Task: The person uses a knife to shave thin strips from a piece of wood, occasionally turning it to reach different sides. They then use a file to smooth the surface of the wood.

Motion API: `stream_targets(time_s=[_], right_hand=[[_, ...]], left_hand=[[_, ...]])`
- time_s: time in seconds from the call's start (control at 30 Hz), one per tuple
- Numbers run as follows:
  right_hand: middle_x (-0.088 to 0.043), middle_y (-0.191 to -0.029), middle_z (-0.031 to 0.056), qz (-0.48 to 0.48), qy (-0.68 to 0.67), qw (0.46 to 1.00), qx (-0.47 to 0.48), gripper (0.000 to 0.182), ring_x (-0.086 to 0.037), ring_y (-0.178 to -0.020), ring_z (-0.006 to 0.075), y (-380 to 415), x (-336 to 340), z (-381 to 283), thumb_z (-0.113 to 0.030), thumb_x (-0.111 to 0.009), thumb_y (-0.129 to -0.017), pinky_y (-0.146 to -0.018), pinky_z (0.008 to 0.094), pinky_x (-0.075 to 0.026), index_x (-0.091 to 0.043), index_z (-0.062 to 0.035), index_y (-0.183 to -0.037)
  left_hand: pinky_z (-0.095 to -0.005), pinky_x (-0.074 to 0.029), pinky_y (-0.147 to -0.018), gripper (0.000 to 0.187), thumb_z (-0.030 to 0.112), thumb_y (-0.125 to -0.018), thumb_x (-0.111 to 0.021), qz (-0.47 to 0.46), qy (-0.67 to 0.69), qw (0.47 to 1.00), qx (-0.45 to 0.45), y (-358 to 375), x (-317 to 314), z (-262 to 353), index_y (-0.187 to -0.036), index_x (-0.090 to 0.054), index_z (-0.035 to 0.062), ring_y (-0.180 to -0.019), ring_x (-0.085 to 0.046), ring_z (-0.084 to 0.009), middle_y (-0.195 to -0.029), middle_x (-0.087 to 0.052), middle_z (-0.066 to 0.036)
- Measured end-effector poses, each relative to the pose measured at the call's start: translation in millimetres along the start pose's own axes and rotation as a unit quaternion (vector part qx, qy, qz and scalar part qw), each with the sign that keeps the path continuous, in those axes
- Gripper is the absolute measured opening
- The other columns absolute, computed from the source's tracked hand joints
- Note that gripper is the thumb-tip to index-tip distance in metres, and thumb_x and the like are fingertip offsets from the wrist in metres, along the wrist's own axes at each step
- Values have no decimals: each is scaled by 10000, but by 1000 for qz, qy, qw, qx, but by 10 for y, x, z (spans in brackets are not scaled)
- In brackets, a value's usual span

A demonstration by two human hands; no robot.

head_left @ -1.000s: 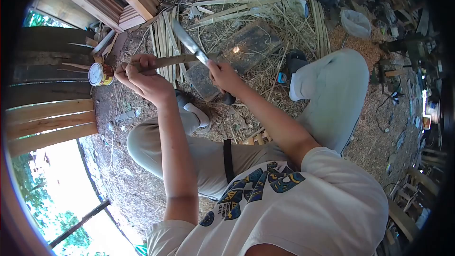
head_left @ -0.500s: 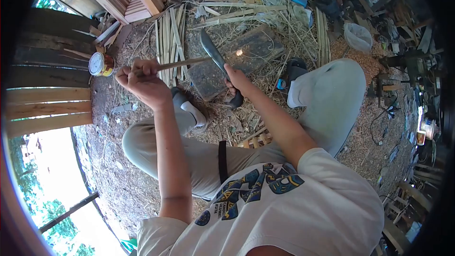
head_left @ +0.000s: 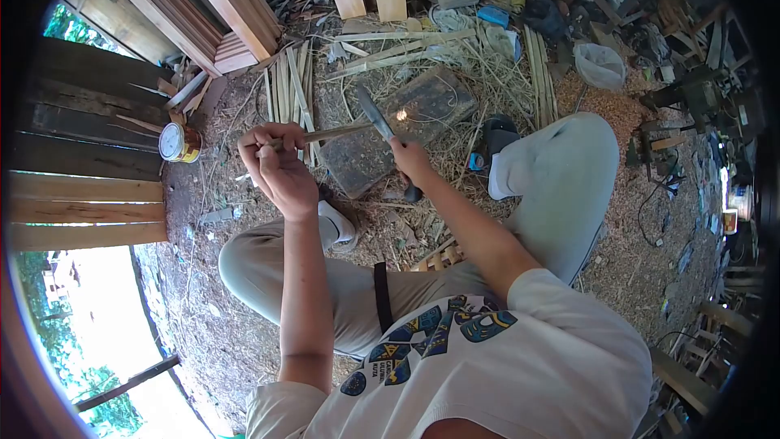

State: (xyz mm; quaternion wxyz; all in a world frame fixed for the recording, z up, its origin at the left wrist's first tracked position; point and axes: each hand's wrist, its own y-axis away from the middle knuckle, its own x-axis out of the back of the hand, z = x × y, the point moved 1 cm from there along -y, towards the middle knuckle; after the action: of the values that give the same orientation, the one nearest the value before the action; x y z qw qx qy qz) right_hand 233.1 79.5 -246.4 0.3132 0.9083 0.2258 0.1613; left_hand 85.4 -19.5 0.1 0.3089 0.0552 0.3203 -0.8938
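My left hand (head_left: 280, 164) is closed around one end of a thin wooden strip (head_left: 337, 131), which points right toward the blade. In my right hand (head_left: 412, 160) is the dark handle of a large knife (head_left: 374, 110), its blade slanting up and to the left. The strip's far end meets or passes by the blade; whether they touch is hard to tell. Beneath both lies a dark, worn wooden block (head_left: 422, 118) on the ground, with a bright spot of light on it.
Split strips (head_left: 286, 89) lie left of the block, with another bundle (head_left: 540, 73) to its right. A labelled tub (head_left: 179, 143) stands near the plank wall (head_left: 89, 187). A whitish bag (head_left: 600, 66) sits by wood shavings at the right.
My left hand has moved right and slightly down with the strip. The knife has shifted a little down, with my right hand still around its handle. The whole view has shifted slightly.
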Motion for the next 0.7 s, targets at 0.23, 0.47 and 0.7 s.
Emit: stream_targets(time_s=[0.23, 0.47, 0.7], right_hand=[[-430, -491, -12, -127, -176, 966, 142, 611, -440, -360, 129, 626, -193, -403, -569, -523, -1050, -388, 309, -384, -532, -77, -689], [-471, -515, 17, -57, -157, 985, -39, 618, -471, -379, 163, -21, -77, 544, -571, -536, -1043, -386, 350, -395, -528, -67, -685], [-501, -542, 34, -2, -1, 998, -59, 583, -508, -401, 192, -149, 336, 517, -543, -533, -1045, -425, 394, -470, -527, -77, -695]], left_hand=[[-368, -416, -727, 128, 245, -1029, -382, 37, -15, 999, 27, 39, 113, -9, -1057, -370, 120, -739, -425, -180, -794, -487, -91], [-351, -408, -671, 163, 274, -1018, -401, 71, 13, 997, 27, -82, 425, -43, -1000, -336, 126, -695, -416, -175, -743, -465, -86], [-349, -395, -648, 143, 226, -982, -427, 36, 20, 999, 29, -71, 130, -45, -958, -337, 116, -666, -385, -164, -716, -439, -71]])
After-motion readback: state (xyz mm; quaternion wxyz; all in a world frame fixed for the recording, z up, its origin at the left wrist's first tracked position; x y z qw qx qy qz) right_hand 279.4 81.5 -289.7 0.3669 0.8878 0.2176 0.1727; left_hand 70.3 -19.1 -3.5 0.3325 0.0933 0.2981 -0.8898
